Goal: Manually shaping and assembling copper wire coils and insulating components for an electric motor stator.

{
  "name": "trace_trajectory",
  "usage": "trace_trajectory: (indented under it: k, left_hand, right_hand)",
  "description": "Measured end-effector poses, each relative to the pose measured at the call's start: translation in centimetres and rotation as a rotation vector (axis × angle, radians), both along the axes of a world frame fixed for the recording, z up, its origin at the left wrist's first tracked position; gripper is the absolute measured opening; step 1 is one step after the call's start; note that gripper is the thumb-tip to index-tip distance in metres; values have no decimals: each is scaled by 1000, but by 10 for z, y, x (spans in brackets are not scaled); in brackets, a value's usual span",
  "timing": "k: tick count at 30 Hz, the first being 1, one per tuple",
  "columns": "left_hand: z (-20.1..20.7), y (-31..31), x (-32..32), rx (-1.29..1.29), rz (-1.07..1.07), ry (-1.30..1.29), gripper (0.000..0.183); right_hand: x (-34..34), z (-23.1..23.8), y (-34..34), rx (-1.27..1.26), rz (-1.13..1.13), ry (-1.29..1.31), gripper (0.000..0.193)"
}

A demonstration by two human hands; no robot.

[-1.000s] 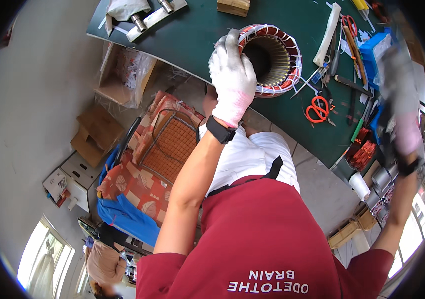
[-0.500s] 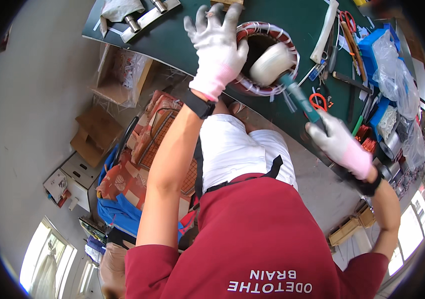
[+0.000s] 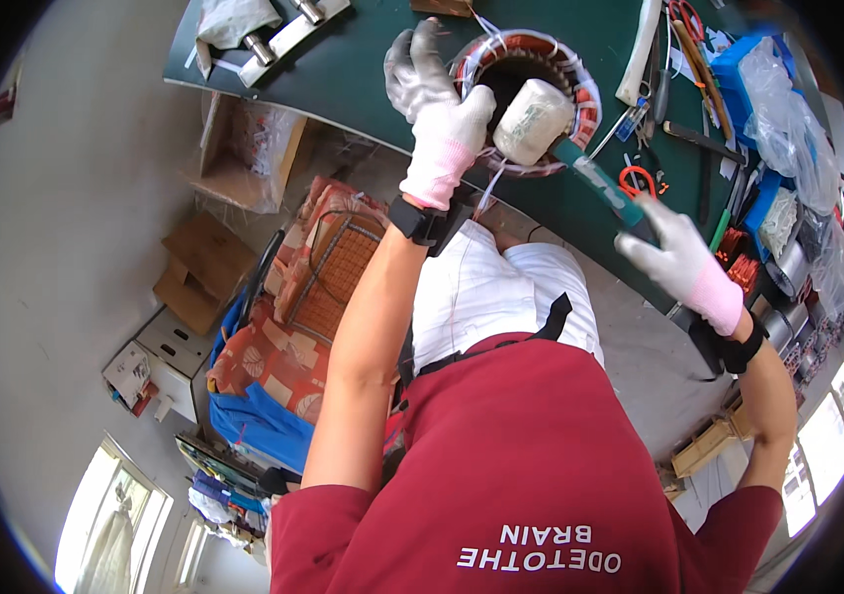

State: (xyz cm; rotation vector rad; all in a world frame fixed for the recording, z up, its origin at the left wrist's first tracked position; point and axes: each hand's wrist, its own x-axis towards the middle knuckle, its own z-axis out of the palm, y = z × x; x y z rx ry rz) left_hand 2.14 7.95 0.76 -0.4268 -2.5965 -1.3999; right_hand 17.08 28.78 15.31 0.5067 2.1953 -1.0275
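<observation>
A motor stator point(image 3: 583, 84), a ring of reddish-brown windings laced with white cord, stands on the green table. My left hand point(image 3: 434, 104), in a white glove with a pink cuff, rests against its left side. Its fingers are apart, slightly bent, with the thumb by the rim. My right hand point(image 3: 677, 252), gloved alike, is wrapped round the dark grip of a mallet point(image 3: 533, 121). The mallet has a white cylindrical head and a green handle. Its head is over the stator's opening, overlapping the right rim; whether it touches the windings I cannot tell.
Scissors point(image 3: 637, 181) with orange handles, red scissors point(image 3: 686, 18) and several hand tools lie right of the stator. Blue bins point(image 3: 744, 74), clear plastic and wire spools point(image 3: 788, 269) crowd the table's right end. A metal bar point(image 3: 293, 42) lies far left; a patterned chair point(image 3: 274, 342) stands below.
My left hand's fingers have drawn in from a wide spread and shifted at the stator's left side. The mallet head, blurred before, is sharper now; my right hand still grips the handle.
</observation>
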Motion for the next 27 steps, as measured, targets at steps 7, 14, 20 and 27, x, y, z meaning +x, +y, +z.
trace_trajectory:
  k: [7, 14, 20, 27]
  left_hand:
    - [-28, -41, -1, 768, 9, -578, 46]
    - [-30, -66, 75, 264, -186, -604, 76]
    - [22, -11, -15, 825, -193, -699, 33]
    - [38, -22, -14, 1360, -140, -792, 29]
  right_hand:
    - [45, -49, 42, -225, -627, 397, 26]
    - [55, -147, 97, -84, -721, 291, 24]
    - [27, -152, 104, 629, -311, 736, 24]
    - [-36, -139, 20, 53, -253, 653, 39]
